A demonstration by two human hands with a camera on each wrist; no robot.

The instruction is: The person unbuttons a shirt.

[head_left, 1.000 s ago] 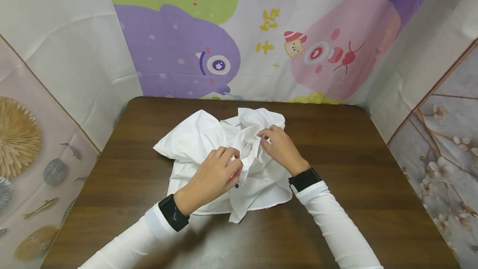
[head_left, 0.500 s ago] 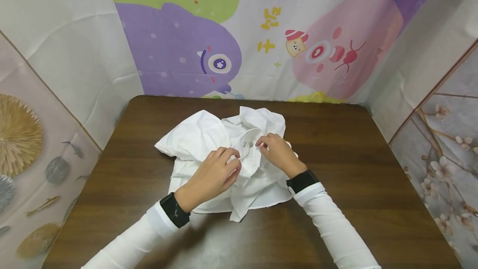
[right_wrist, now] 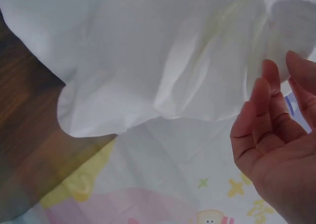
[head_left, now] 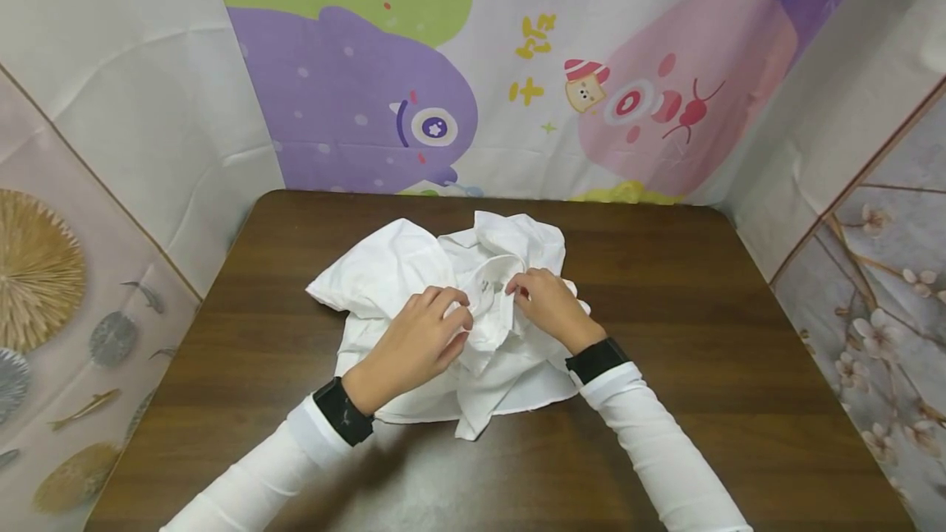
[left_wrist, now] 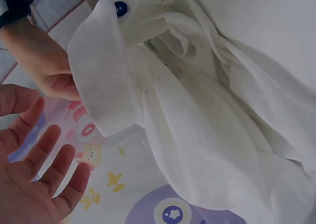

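A crumpled white shirt (head_left: 392, 265) lies on the brown table. Over its lower left part is my left hand (head_left: 414, 341), its spread, slightly bent fingers holding nothing in the left wrist view, where the hand (left_wrist: 42, 172) is beside the collar flap (left_wrist: 98, 73). A dark blue button (left_wrist: 121, 8) shows near that flap's top. My right hand (head_left: 553, 306) is at the right side of the collar opening; in the right wrist view, the hand (right_wrist: 284, 147) has loosely bent, parted fingers close to the cloth (right_wrist: 133, 61). Whether its fingertips touch the cloth, I cannot tell.
The wooden table (head_left: 687, 335) extends around the shirt on all sides. Behind it hangs a cartoon-printed cloth (head_left: 369, 97). Pale patterned panels (head_left: 872, 269) stand along the left and right sides.
Both hands have let go of the pinched collar cloth, which has dropped and lies flatter. The dark button is no longer visible from the head view. Just now my left hand shifted slightly leftward.
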